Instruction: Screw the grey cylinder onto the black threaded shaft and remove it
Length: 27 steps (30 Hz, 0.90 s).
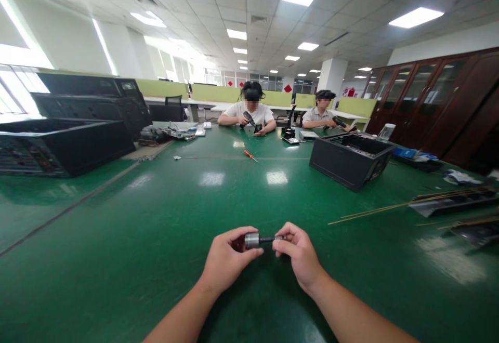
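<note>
Between the thumb and fingers of my left hand (228, 254) lies a small silver metal cylinder with a thin dark shaft (252, 240). The shaft points right, about level, and my right hand (298, 252) pinches its far end, where a narrow metal piece partly shows between the fingertips. Whether that piece is separate from the shaft I cannot tell. Both hands hold the part just above the green tabletop (175, 228), near the front of the table.
An orange screwdriver (249, 155) lies farther back. A black computer case (343, 163) stands at right, near thin brass-coloured rods (374, 211). More dark cases (89, 148) fill the left side. Two people (249, 111) sit across the table, each holding a power tool.
</note>
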Tool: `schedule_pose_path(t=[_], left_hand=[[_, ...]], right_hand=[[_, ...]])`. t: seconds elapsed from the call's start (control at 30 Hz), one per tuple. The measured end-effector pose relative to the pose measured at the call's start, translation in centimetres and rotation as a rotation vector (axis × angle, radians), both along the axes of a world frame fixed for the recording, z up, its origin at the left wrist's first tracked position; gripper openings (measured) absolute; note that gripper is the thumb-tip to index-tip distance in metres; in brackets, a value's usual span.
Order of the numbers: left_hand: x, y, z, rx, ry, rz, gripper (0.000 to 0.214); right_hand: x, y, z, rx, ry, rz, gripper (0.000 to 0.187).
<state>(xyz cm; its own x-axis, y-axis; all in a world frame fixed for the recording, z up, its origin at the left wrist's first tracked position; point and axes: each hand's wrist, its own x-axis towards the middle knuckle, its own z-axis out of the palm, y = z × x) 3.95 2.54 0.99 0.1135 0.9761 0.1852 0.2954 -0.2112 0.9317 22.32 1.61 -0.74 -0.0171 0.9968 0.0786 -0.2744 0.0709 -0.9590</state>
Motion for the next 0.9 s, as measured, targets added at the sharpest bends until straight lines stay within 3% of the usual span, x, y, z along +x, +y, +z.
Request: schedule_pose_path(t=[0.9], left_hand=[[-0.15, 0.33, -0.29, -0.024, -0.089, -0.002, 0.039]], right_hand=[[0.17, 0.2, -0.2, -0.021, 0.1, -0.03, 0.02]])
